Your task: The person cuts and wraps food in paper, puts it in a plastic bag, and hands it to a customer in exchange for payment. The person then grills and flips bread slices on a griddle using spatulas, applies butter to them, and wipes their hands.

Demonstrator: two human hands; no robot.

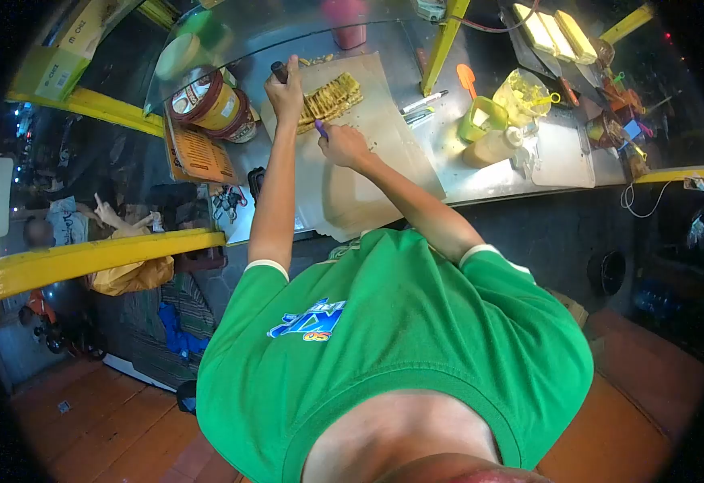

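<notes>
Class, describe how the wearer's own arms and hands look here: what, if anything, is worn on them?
The short green sleeves end in a narrow white trim, leaving the forearms bare. The left hand and right hand are ungloved. No watch or bracelet shows; any ring would be too small to make out.
</notes>
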